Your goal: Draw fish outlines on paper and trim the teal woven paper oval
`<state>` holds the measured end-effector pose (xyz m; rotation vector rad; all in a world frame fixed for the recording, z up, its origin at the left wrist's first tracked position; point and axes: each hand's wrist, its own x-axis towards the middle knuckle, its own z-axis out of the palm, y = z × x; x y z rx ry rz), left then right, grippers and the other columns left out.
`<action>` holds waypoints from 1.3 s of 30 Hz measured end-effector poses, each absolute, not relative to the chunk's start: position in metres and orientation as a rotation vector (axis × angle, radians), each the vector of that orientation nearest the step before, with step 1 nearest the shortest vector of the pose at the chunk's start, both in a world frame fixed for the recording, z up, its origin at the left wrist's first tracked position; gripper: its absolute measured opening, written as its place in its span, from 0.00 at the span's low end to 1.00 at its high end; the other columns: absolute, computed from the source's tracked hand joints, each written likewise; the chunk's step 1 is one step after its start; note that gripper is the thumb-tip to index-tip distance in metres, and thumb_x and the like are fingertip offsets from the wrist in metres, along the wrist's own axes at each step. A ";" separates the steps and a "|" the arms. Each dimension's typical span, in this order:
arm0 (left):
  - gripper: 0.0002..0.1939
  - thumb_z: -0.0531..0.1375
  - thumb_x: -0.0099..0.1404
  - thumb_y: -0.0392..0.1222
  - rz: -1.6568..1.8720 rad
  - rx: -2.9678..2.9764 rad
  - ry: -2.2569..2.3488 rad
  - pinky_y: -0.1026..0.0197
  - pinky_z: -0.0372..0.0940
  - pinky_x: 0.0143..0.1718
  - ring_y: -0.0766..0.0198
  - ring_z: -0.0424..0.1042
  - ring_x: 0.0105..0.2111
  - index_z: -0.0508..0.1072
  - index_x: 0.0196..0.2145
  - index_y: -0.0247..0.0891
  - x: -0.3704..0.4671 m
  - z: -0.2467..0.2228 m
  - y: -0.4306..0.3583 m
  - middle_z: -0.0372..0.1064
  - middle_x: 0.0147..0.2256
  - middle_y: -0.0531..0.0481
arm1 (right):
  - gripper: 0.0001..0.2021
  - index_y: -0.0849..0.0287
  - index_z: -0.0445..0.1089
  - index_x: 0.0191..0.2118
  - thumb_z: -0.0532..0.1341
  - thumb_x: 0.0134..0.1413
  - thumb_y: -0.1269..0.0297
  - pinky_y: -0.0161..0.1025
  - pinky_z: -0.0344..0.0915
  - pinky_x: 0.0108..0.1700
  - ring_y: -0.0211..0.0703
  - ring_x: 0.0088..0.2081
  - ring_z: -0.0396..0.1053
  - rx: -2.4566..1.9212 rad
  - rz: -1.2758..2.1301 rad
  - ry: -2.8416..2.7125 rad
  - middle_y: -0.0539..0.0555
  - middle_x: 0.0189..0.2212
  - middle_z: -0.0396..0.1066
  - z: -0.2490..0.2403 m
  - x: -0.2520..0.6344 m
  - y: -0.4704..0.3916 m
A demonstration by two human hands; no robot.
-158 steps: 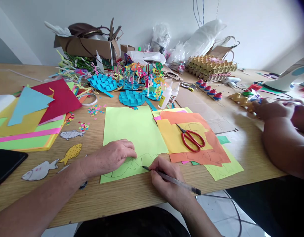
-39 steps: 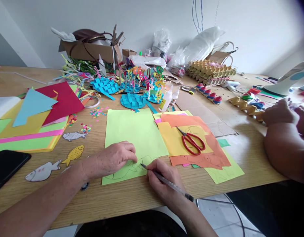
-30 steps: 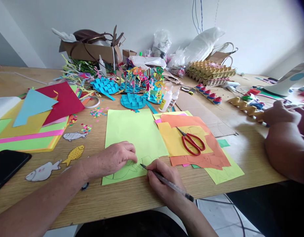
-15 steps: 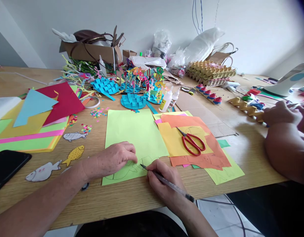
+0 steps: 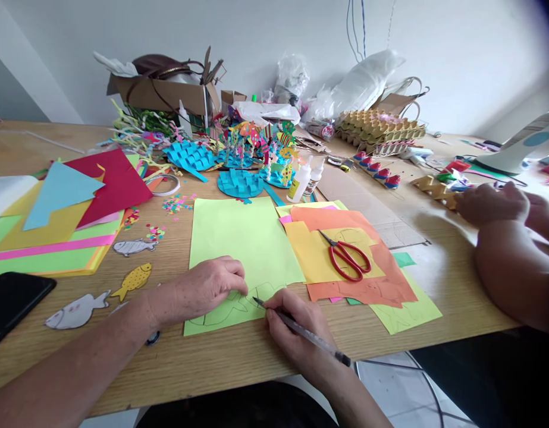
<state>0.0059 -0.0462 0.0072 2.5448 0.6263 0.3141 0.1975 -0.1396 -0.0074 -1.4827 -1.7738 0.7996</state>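
A light green sheet of paper (image 5: 238, 238) lies in front of me, with fish outlines drawn along its near edge. My left hand (image 5: 216, 284) rests on that edge, fingers bent and pressed together, holding the sheet down. Whether anything else lies under those fingertips is hidden. In my right hand (image 5: 296, 324) is a pen (image 5: 307, 334), gripped near its tip. Its point meets the paper at a fish outline, just right of my left fingertips. Red-handled scissors (image 5: 348, 257) lie on yellow and orange paper (image 5: 392, 279) to the right, which also carries pencilled fish.
Left are cut-out paper fish (image 5: 134, 280), a black phone (image 5: 19, 303) and stacked coloured paper (image 5: 118, 184). Behind stand glue bottles (image 5: 300, 183), blue woven paper pieces (image 5: 241, 182) and egg trays (image 5: 376, 131). At right, another person's hands (image 5: 497, 205) work by a cut egg-carton strip (image 5: 435, 190).
My hands, the pen and the sheet look almost unchanged. The other person's hands at the right have shifted a little to the left.
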 end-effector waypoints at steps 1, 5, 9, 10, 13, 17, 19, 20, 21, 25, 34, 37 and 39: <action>0.25 0.47 0.51 0.18 0.310 2.543 0.627 0.66 0.61 0.40 0.65 0.67 0.37 0.75 0.35 0.39 0.006 0.007 -0.046 0.68 0.34 0.51 | 0.05 0.58 0.62 0.25 0.53 0.49 0.72 0.29 0.52 0.22 0.32 0.18 0.56 -1.479 0.799 -1.775 0.43 0.16 0.58 -0.007 0.198 -0.140; 0.25 0.47 0.51 0.19 0.308 2.542 0.629 0.67 0.61 0.39 0.65 0.67 0.37 0.75 0.35 0.40 0.005 0.006 -0.046 0.68 0.34 0.51 | 0.05 0.58 0.63 0.26 0.53 0.50 0.72 0.28 0.51 0.21 0.31 0.18 0.55 -1.491 0.800 -1.753 0.43 0.16 0.57 -0.007 0.198 -0.139; 0.24 0.47 0.52 0.19 0.312 2.547 0.626 0.67 0.61 0.40 0.65 0.67 0.37 0.75 0.35 0.39 0.005 0.005 -0.046 0.68 0.34 0.51 | 0.05 0.58 0.62 0.26 0.53 0.49 0.72 0.28 0.52 0.22 0.31 0.19 0.56 -1.476 0.811 -1.757 0.43 0.16 0.58 -0.008 0.198 -0.139; 0.24 0.47 0.52 0.19 0.312 2.549 0.625 0.66 0.61 0.40 0.65 0.67 0.37 0.75 0.35 0.39 0.005 0.005 -0.046 0.68 0.34 0.51 | 0.06 0.58 0.62 0.25 0.53 0.49 0.72 0.28 0.52 0.22 0.31 0.18 0.56 -1.481 0.799 -1.753 0.43 0.16 0.58 -0.007 0.197 -0.139; 0.24 0.47 0.52 0.19 0.314 2.554 0.625 0.66 0.61 0.39 0.65 0.67 0.37 0.75 0.35 0.40 0.005 0.005 -0.046 0.68 0.34 0.51 | 0.06 0.58 0.62 0.25 0.53 0.49 0.72 0.28 0.52 0.22 0.32 0.18 0.56 -1.493 0.788 -1.754 0.44 0.16 0.59 -0.006 0.197 -0.138; 0.24 0.47 0.52 0.18 0.305 2.551 0.631 0.67 0.61 0.40 0.65 0.67 0.37 0.75 0.35 0.40 0.005 0.005 -0.046 0.68 0.34 0.51 | 0.05 0.58 0.62 0.25 0.53 0.49 0.72 0.28 0.52 0.21 0.32 0.18 0.56 -1.485 0.807 -1.754 0.43 0.16 0.58 -0.005 0.197 -0.139; 0.25 0.48 0.51 0.18 0.303 2.552 0.633 0.67 0.61 0.40 0.65 0.67 0.38 0.75 0.35 0.40 0.005 0.005 -0.047 0.68 0.34 0.51 | 0.05 0.58 0.62 0.26 0.53 0.49 0.72 0.28 0.52 0.21 0.32 0.18 0.56 -1.491 0.806 -1.743 0.43 0.16 0.58 -0.006 0.197 -0.139; 0.25 0.48 0.51 0.18 0.308 2.553 0.632 0.67 0.61 0.40 0.65 0.67 0.38 0.75 0.35 0.40 0.005 0.005 -0.047 0.68 0.34 0.51 | 0.05 0.58 0.62 0.26 0.53 0.49 0.72 0.28 0.52 0.21 0.32 0.18 0.56 -1.491 0.809 -1.742 0.43 0.16 0.58 -0.006 0.197 -0.139; 0.25 0.48 0.52 0.18 0.309 2.553 0.630 0.67 0.61 0.40 0.65 0.67 0.37 0.75 0.35 0.40 0.005 0.005 -0.047 0.68 0.34 0.51 | 0.05 0.58 0.62 0.26 0.53 0.49 0.72 0.28 0.52 0.21 0.32 0.18 0.56 -1.488 0.811 -1.744 0.44 0.16 0.59 -0.006 0.197 -0.139; 0.25 0.48 0.51 0.17 0.300 2.553 0.629 0.67 0.61 0.40 0.65 0.67 0.37 0.75 0.35 0.39 0.005 0.006 -0.046 0.68 0.34 0.51 | 0.06 0.58 0.62 0.25 0.53 0.49 0.72 0.29 0.52 0.22 0.32 0.18 0.56 -1.493 0.788 -1.753 0.43 0.16 0.58 -0.007 0.197 -0.139; 0.25 0.48 0.51 0.17 0.307 2.536 0.623 0.67 0.60 0.40 0.65 0.67 0.37 0.75 0.35 0.38 0.005 0.007 -0.047 0.68 0.34 0.51 | 0.05 0.58 0.62 0.26 0.53 0.49 0.72 0.29 0.52 0.21 0.32 0.18 0.55 -1.496 0.782 -1.754 0.43 0.16 0.57 -0.007 0.197 -0.139; 0.25 0.48 0.51 0.17 0.303 2.531 0.628 0.67 0.60 0.40 0.65 0.67 0.38 0.75 0.36 0.39 0.005 0.007 -0.048 0.68 0.35 0.51 | 0.05 0.58 0.63 0.26 0.53 0.49 0.72 0.29 0.52 0.21 0.32 0.18 0.55 -1.490 0.784 -1.752 0.43 0.16 0.58 -0.007 0.197 -0.139; 0.25 0.48 0.51 0.17 0.301 2.532 0.633 0.67 0.60 0.40 0.65 0.67 0.38 0.75 0.35 0.39 0.004 0.007 -0.048 0.68 0.35 0.51 | 0.05 0.58 0.62 0.25 0.53 0.48 0.72 0.29 0.52 0.21 0.32 0.18 0.55 -1.497 0.780 -1.750 0.43 0.16 0.57 -0.008 0.196 -0.139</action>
